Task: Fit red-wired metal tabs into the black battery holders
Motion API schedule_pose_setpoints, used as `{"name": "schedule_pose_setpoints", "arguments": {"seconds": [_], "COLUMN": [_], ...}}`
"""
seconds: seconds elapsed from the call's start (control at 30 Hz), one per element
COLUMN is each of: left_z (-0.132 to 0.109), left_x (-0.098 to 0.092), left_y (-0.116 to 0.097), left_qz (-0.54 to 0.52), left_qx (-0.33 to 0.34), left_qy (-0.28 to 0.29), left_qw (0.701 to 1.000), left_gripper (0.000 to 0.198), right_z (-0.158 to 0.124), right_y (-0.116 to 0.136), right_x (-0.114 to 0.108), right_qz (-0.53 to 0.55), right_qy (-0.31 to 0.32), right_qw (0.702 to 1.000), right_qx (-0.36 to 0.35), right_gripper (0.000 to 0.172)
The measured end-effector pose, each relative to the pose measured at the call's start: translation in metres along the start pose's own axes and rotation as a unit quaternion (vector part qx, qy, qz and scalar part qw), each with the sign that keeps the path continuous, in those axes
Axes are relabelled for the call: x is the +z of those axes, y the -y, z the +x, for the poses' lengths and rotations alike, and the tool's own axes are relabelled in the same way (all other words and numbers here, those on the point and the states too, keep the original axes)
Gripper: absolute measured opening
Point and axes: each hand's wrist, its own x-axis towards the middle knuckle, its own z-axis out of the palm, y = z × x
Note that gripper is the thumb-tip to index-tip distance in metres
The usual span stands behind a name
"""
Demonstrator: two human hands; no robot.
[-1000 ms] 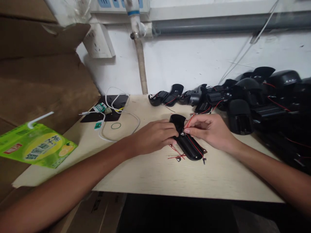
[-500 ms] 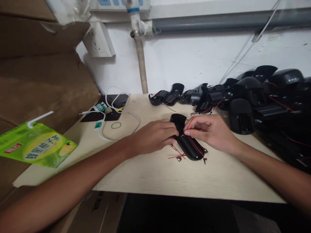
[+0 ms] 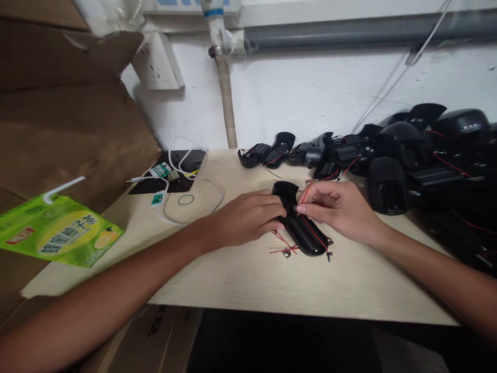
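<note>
The light is soft and rather dim, brightest on the white wall [image 3: 303, 98] across the upper middle and fairly even over the pale table [image 3: 240, 280]. The cardboard [image 3: 58, 129] at the left sits in brown shade, and the space below the table [image 3: 279, 342] at bottom centre goes nearly black. Toward the right edge the heap of black cases [image 3: 404, 137] merges into one dark mass, with small pale glints on its curved tops. Fine detail between the left hand [image 3: 248, 220] and right hand [image 3: 341, 210] is soft, and the wide lens stretches the forearms [image 3: 128, 290] toward the lower corners.
</note>
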Motion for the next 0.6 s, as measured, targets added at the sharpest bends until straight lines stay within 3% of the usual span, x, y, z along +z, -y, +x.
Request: {"name": "schedule_pose_setpoints", "arguments": {"seconds": [0.6], "left_z": [0.0001], "left_x": [0.0001], "left_y": [-0.0006], "left_qz": [-0.002], "left_qx": [0.001], "left_qy": [-0.002], "left_qw": [1.0], "left_gripper": [0.019], "right_z": [0.0], "right_y": [-0.0006], "right_x": [-0.0011], "right_qz": [-0.074], "right_qy": [0.017], "right_qw": [0.995], "right_qx": [-0.065], "right_gripper": [0.015]}}
